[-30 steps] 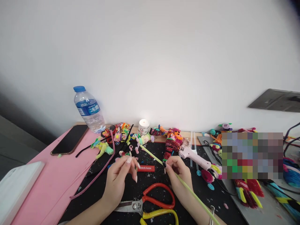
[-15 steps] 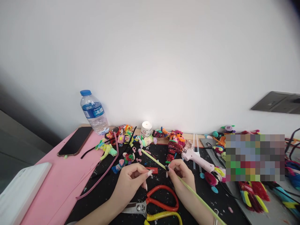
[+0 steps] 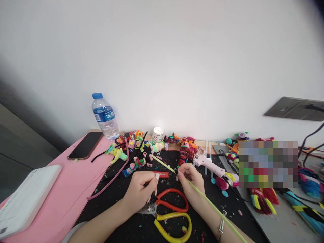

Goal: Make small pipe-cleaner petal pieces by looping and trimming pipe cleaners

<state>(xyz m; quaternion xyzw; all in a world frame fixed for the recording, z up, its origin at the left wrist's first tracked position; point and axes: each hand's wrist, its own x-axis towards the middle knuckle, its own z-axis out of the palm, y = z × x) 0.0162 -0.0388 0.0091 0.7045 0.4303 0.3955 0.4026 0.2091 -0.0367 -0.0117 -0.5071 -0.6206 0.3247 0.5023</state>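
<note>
A long pale yellow-green pipe cleaner (image 3: 210, 203) is pinched between the thumb and fingers of my right hand (image 3: 192, 184). One end points away toward the candle, while the rest trails back along my right forearm. My left hand (image 3: 141, 190) has its thumb and fingertips pressed together; whatever may be in that pinch is too small to make out. It hovers over the blades of a pair of scissors (image 3: 174, 211) with one red and one yellow handle. Just beyond both hands lies a flat red strip (image 3: 162, 174) with white print.
Several small pipe-cleaner figures (image 3: 117, 153) lie along the wall. A lit white candle (image 3: 158, 134), a water bottle (image 3: 105, 118), a phone (image 3: 85, 145) and a white device (image 3: 27, 199) stand around the left and back. To the right lie a glue gun (image 3: 209, 164) and glue sticks (image 3: 206, 162).
The camera view has shifted slightly. My left hand has come down nearer the scissors' pivot, with its fingertips turned more downward. My right hand keeps its pinch on the pipe cleaner.
</note>
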